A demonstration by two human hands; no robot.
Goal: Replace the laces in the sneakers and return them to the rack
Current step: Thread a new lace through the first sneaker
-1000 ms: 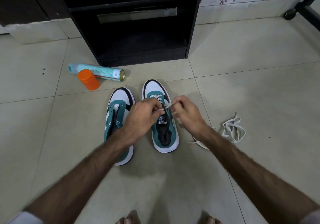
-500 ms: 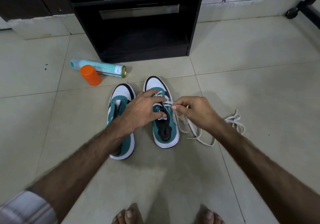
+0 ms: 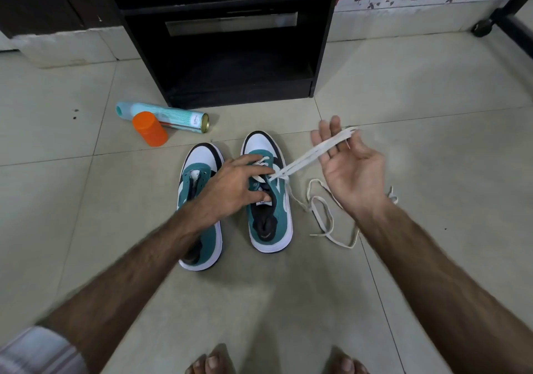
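Note:
Two teal, white and black sneakers stand side by side on the tiled floor, toes toward the black rack (image 3: pixel 230 85). The left sneaker (image 3: pixel 202 160) has empty eyelets. My left hand (image 3: pixel 233 189) presses on the lacing area of the right sneaker (image 3: pixel 269 223), fingers spread over its eyelets. My right hand (image 3: pixel 349 168) is raised palm up to the right and pinches a doubled white lace (image 3: pixel 305 157) between thumb and fingers. That lace runs taut from a right-side eyelet. Its slack (image 3: pixel 323 212) loops on the floor under my right wrist.
A teal spray can (image 3: pixel 173 116) lies on the floor left of the sneakers, with an orange cylinder (image 3: pixel 150 129) against it. Another white lace (image 3: pixel 392 197) peeks out right of my wrist. My bare toes (image 3: pixel 210 363) show at the bottom. A black frame with a caster (image 3: pixel 482 28) stands far right.
My right hand has risen and swung up and to the right, drawing the lace out taut through the eyelet. My left hand has stayed on the right sneaker.

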